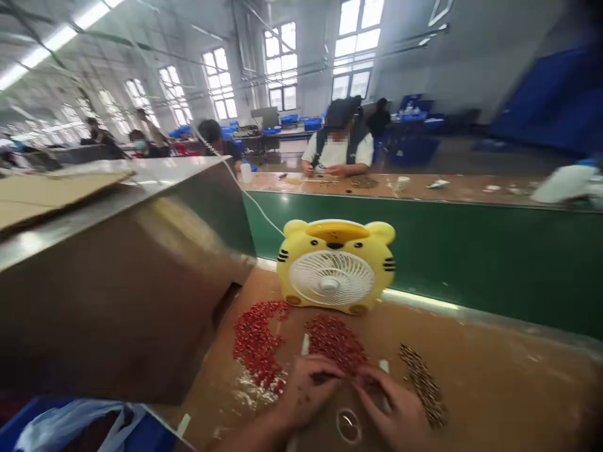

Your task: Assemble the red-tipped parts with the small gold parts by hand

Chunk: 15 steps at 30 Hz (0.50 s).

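My left hand (306,384) and my right hand (398,402) meet at the front edge of a heap of small dark red pieces (332,339). Thumb and fingers are pinched together on each hand, and their tips almost touch. Whatever sits between the fingertips is too small and blurred to name. Left of my left hand lies a curved heap of brighter red pieces (257,339), with some shiny clear bits near it. To the right of my right hand is a long pile of small bronze-coloured pieces (424,386). A clear round ring-like shape (349,425) shows below my hands.
A yellow animal-faced fan (335,267) stands behind the heaps, its white cord running up and left. A tall metal-sided box (117,295) walls the left. A green partition (471,257) rises behind. A blue bin with a plastic bag (80,427) is lower left. A co-worker (339,144) sits opposite.
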{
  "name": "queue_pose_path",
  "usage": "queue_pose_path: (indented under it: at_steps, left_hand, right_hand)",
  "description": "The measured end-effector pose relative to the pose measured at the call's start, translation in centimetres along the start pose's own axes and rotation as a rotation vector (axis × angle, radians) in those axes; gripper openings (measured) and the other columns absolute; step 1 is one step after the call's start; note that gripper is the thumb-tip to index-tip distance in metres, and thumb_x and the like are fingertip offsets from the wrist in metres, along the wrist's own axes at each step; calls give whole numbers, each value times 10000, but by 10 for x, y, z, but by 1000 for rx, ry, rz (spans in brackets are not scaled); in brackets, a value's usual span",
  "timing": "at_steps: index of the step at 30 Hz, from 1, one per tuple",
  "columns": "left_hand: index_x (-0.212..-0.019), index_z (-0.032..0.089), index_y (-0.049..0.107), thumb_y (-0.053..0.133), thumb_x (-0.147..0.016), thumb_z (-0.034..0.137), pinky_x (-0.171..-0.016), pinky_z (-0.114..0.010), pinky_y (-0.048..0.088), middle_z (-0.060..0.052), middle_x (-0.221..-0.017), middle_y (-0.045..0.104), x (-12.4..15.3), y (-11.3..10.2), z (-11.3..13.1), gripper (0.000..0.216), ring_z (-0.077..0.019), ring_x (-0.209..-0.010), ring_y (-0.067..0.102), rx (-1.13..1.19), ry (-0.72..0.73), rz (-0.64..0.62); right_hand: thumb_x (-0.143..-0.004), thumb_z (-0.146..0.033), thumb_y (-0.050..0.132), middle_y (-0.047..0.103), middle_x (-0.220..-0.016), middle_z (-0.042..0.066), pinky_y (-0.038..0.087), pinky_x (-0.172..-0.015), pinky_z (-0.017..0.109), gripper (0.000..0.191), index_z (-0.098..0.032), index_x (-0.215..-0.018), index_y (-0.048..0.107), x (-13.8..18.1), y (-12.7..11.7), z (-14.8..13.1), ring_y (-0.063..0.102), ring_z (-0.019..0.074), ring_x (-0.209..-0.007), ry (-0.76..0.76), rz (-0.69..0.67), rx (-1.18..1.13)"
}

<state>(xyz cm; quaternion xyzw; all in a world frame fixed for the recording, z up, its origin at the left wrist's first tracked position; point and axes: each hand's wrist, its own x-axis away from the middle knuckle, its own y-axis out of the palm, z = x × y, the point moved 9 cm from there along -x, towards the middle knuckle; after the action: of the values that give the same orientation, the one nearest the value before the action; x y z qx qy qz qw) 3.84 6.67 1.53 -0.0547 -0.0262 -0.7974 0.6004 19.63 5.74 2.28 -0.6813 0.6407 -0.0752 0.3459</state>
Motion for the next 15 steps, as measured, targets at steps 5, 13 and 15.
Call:
queue_pose_path:
  at_steps: [5, 13, 15]
  left_hand:
    - [-847, 213, 802, 693, -804, 246, -800, -312, 518, -91, -907, 752, -9, -7, -2, 121, -235, -861, 678, -141, 146, 52]
    - [-874, 194, 790, 668, -836, 223, -725, -261, 531, -95, -906, 742, -8, -3, -4, 131, -202, -821, 686, -176, 200, 15]
    - [-874, 197, 786, 657, -841, 208, -713, -251, 533, -87, -890, 742, -7, -2, 0, 134, -191, -810, 688, -178, 252, 8]
  right_hand:
    - [-896, -294, 590, 742, -874, 46, 589, -743, 288, 130, -211, -972, 656, -9, -3, -10, 713, 199, -796, 80, -18, -46]
    - [-878, -194, 605, 727, -897, 32, 557, -745, 257, 83, -211, -942, 655, -8, -3, -21, 693, 179, -798, 88, -48, -88]
    - [-877, -181, 607, 721, -894, 27, 548, -741, 255, 86, -211, -944, 653, -8, 0, -20, 688, 174, -794, 80, -64, -96]
